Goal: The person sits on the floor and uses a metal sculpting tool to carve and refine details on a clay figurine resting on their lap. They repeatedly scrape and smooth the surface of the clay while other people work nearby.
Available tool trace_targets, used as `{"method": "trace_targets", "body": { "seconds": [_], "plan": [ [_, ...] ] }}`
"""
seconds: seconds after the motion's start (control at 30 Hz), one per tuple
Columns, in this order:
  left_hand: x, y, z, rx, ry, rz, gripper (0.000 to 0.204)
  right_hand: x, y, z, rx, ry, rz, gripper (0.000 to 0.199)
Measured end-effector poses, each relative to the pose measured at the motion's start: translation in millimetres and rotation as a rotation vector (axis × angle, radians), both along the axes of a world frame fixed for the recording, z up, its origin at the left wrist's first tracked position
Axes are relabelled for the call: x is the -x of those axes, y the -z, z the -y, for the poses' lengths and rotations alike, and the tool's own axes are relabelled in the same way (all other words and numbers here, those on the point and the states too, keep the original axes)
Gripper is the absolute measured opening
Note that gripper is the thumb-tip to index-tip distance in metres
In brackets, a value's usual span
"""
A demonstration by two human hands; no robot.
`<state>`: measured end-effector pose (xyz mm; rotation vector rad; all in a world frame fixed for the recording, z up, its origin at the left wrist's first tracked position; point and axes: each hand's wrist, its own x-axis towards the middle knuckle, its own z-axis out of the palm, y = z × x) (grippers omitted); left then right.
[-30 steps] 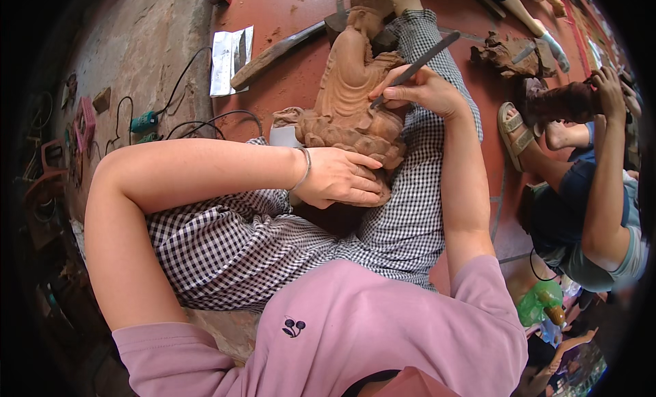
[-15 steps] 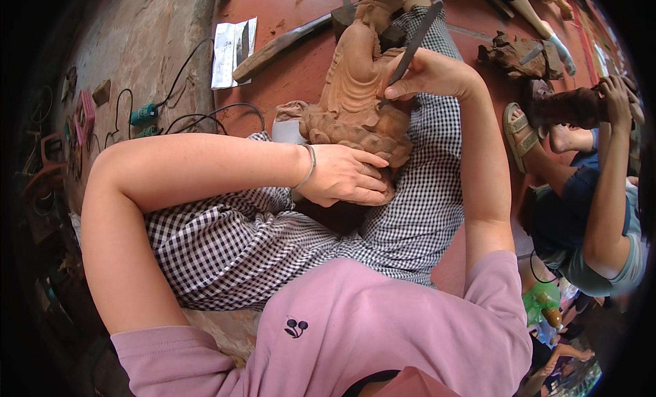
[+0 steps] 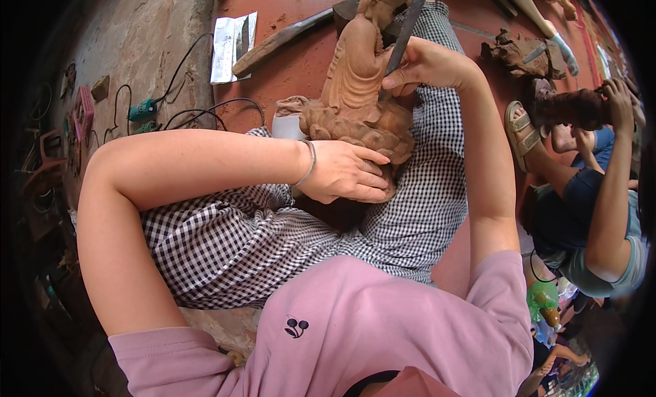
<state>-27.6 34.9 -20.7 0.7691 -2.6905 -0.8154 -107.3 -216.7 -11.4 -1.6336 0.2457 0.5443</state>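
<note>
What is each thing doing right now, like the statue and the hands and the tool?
Wooden statue: lying on the lap, base toward the person.
Left hand: gripping the statue's base.
Right hand: closed on the carving tool.
Carving tool: tip against the statue.
Bracelet: on the left wrist.
Foil sheet: flat on the floor.
Dark carving: held by another person.

- We are in a woodcarving workshop, with the work done seated low on a red floor (image 3: 301, 69).
- We see a carved wooden figure (image 3: 355, 89) and a metal carving tool (image 3: 404, 35) at work on it.
- Rough carved wood pieces (image 3: 516, 52) and a wooden plank (image 3: 280, 42) lie about.
- Beside us, another person (image 3: 588, 212) holds a dark carving (image 3: 570, 108).
- Cables and a green power tool (image 3: 142, 110) lie by the bare concrete (image 3: 143, 35).
</note>
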Motion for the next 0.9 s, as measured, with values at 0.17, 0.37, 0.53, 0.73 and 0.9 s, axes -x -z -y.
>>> {"method": "trace_targets", "body": {
  "seconds": [0.17,0.37,0.53,0.73,0.9],
  "plan": [
    [-1,-3,-1,-0.025,-0.004,0.025,0.068,15,-8,-9,-0.039,0.124,0.038,0.036],
    [0,-2,1,-0.014,0.003,0.001,0.068,20,13,-1,-0.072,0.127,0.054,0.037],
    [-1,-1,-2,-0.028,-0.011,-0.001,0.068,29,6,-11,-0.074,0.204,0.066,0.040],
    [-1,-2,-1,-0.021,-0.008,-0.005,0.069,30,11,-12,-0.100,0.205,0.112,0.040],
    [0,-2,-1,-0.024,-0.009,-0.009,0.068,38,21,-12,-0.096,0.296,0.116,0.025]
  ]
}}
